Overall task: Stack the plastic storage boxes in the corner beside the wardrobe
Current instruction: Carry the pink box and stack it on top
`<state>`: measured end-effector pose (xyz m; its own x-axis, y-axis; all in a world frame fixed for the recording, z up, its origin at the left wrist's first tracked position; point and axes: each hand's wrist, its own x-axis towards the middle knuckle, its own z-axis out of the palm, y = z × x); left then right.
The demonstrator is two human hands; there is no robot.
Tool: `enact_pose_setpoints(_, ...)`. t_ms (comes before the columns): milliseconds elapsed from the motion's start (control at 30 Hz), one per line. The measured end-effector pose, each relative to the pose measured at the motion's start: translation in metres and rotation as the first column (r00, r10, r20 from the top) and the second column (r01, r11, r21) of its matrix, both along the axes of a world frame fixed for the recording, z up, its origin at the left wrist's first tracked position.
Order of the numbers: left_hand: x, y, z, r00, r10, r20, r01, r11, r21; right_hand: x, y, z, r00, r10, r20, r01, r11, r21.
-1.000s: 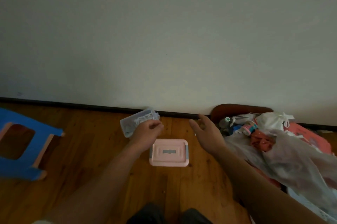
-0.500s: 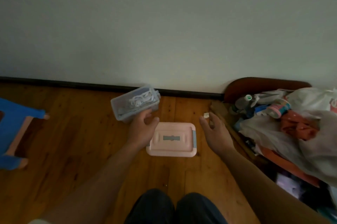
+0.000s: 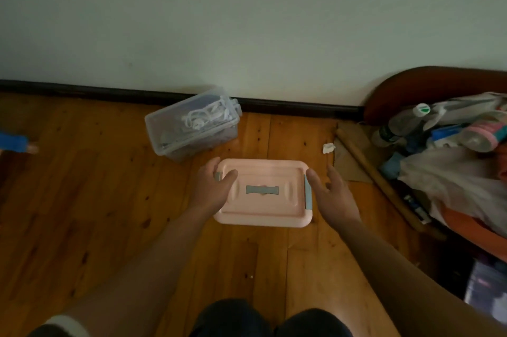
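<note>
Wooden floor (image 3: 82,199) up against a plain pale wall (image 3: 247,21), with a dark skirting board (image 3: 288,106) along the bottom, pretty dim lighting overall. Dead centre on the floor is the pink box (image 3: 263,210), lid on, with a grey handle (image 3: 262,190) lying flat in the middle of the lid.

My left hand (image 3: 212,188) is on the left end of the pink box. The thumb lies on the lid and the fingers (image 3: 212,168) curl over the edge by the clip, so that side is gripped. My right hand (image 3: 332,196) is at the right end, thumb touching the edge by the blue-grey clip (image 3: 308,196), fingers (image 3: 333,172) spread and loose, not wrapped around anything.

Just behind the pink box and off to its left sits the clear box (image 3: 192,128), turned at an angle, near the skirting, with white cords or something tangled inside. It's apart from the pink one, not stacked.

Right of the pink box there's a little white scrap (image 3: 328,148), then a messy pile of bags and bottles (image 3: 452,161). Far left of it, a blue stool leg (image 3: 13,141) pokes in.
</note>
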<state>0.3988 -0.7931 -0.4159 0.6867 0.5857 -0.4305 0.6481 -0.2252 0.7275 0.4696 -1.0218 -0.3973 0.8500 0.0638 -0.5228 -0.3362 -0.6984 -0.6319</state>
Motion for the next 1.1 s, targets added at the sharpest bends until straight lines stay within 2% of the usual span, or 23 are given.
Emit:
enact_pose_setpoints(233,-0.001,0.010,-0.063,0.994,0.066,-0.089,-0.073,0.994,-0.082,0.008,0.000,-0.071,0.992,-0.006,-0.126,0.006,1.000,0.000)
enact_pose_setpoints(367,-0.004,0.011,-0.084,0.988,0.111,-0.111,-0.128,0.979,-0.158,0.010,0.004,-0.097,0.985,-0.022,-0.170,0.031,0.998,0.051)
enact_pose_setpoints(633,0.002,0.009,-0.100,0.981,0.142,-0.129,-0.170,0.957,-0.236,0.013,0.007,-0.120,0.986,-0.006,-0.165,0.024,0.994,0.106)
enact_pose_setpoints(1100,0.001,0.002,-0.116,0.981,0.139,-0.136,-0.164,0.967,-0.193,0.005,0.017,-0.141,0.999,0.019,-0.027,-0.019,1.000,0.010)
